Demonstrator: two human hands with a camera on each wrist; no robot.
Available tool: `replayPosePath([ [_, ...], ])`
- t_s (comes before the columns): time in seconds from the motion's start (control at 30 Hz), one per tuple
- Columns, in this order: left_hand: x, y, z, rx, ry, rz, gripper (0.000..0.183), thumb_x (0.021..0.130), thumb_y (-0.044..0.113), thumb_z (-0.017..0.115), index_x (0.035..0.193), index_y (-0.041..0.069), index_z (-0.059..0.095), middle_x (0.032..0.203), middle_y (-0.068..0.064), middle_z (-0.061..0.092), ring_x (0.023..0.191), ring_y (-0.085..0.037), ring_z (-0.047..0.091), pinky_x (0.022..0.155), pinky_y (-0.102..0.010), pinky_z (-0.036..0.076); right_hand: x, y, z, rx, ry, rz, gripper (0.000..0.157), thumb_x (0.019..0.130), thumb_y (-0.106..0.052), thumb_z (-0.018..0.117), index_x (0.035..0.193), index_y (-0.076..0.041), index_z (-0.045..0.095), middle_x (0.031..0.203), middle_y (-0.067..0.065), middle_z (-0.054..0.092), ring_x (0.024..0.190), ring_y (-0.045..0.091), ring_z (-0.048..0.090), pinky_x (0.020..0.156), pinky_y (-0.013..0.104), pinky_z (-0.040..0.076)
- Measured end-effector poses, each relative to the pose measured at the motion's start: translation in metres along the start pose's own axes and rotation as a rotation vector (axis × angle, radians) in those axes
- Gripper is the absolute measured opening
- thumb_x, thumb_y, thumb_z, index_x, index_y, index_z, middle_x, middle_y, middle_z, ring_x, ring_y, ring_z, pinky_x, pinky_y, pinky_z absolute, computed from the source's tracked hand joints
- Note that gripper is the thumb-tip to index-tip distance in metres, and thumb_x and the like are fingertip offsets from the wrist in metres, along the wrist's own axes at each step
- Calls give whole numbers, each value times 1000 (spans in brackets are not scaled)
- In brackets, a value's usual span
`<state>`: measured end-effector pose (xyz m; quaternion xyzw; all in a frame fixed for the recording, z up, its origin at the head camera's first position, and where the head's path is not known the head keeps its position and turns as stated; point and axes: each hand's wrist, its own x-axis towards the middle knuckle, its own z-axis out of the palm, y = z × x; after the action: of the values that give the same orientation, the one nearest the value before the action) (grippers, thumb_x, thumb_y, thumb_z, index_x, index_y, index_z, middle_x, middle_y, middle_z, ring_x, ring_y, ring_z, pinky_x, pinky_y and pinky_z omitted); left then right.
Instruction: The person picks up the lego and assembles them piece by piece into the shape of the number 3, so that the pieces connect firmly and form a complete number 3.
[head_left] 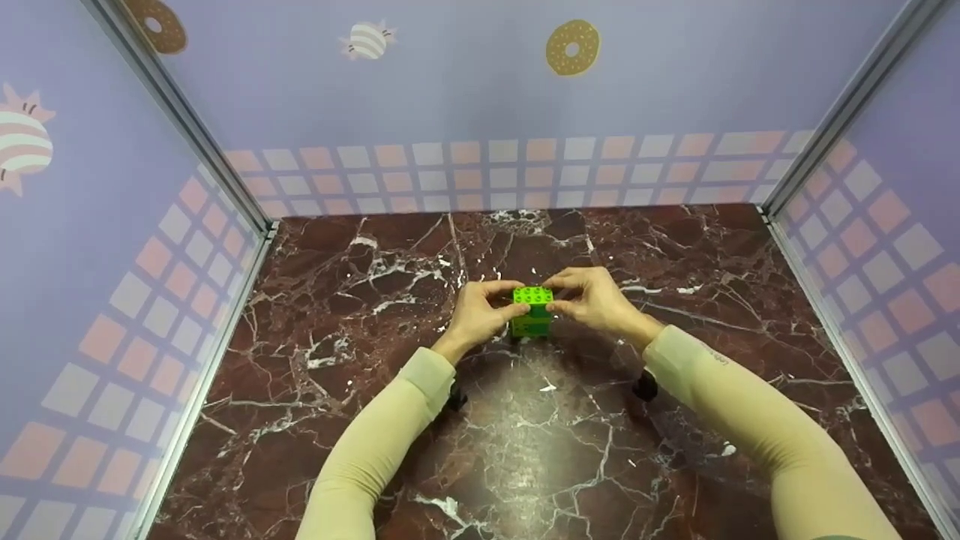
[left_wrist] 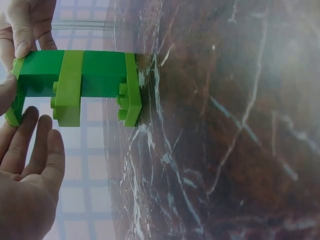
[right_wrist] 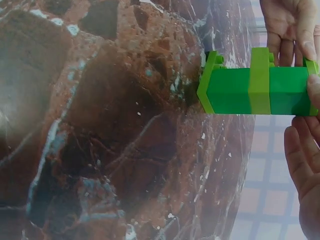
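Observation:
A small tower [head_left: 532, 330] of toy building bricks stands upright on the marble-patterned table. Light green thin bricks alternate with dark green bricks [left_wrist: 104, 70]; in the left wrist view, the light green ones jut out to one side with studs showing. My left hand [head_left: 480, 311] and right hand [head_left: 596, 304] pinch the light green top brick [head_left: 533, 295] from opposite sides, between thumb and fingers. In the left wrist view, my left hand [left_wrist: 32, 185] has some fingers loosely extended below the top. My right hand [right_wrist: 306, 170] appears similarly placed in the right wrist view.
Patterned lilac walls [head_left: 480, 97] with pink and white squares stand at the back and both sides, joined by metal corner strips [head_left: 832, 105]. The dark red marbled tabletop [head_left: 330, 390] spreads around the tower. Dark wrist devices [head_left: 645, 385] sit under the cuffs.

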<state>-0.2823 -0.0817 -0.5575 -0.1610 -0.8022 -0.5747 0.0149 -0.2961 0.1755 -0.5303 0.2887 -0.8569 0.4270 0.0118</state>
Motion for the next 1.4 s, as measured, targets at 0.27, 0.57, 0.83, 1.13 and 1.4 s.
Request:
replayPosePath([
  [0.27,-7,-4,3,52,16,12,39,93,13,91,130,5,83,123,-16,86,107,-32,83,97,-46,68,-6,4,9,16,42,-49,32,91,-4,91,123,0,84,117,22,84,101,45,83,86,59,70],
  [0.57,-16,-11,6,94,22,96,63,96,14,88,155,7,67,145,-21,77,132,-38,76,116,-47,61,-16,7,19,75,149,-43,48,91,-6,92,136,2,77,124,24,83,104,43,84,91,50,70],
  [0.83,-21,-13,9,25,-40,62,84,95,-5,80,170,6,44,150,-29,70,133,-45,75,117,-57,59,-28,10,29,150,135,54,88,85,1,95,163,-2,53,137,26,77,119,44,81,105,52,66],
  [1.13,-22,-18,13,224,-4,107,70,94,-2,80,160,8,59,149,-17,75,141,-34,72,129,-48,50,-34,13,43,195,129,105,70,89,10,87,149,1,53,139,28,76,126,45,78,110,51,64],
  [1.4,-22,-20,15,231,14,118,72,94,-2,80,162,10,59,155,-16,71,146,-33,68,131,-47,48,-30,15,49,169,135,127,58,90,12,84,142,4,58,135,30,78,125,47,79,111,51,64],
])
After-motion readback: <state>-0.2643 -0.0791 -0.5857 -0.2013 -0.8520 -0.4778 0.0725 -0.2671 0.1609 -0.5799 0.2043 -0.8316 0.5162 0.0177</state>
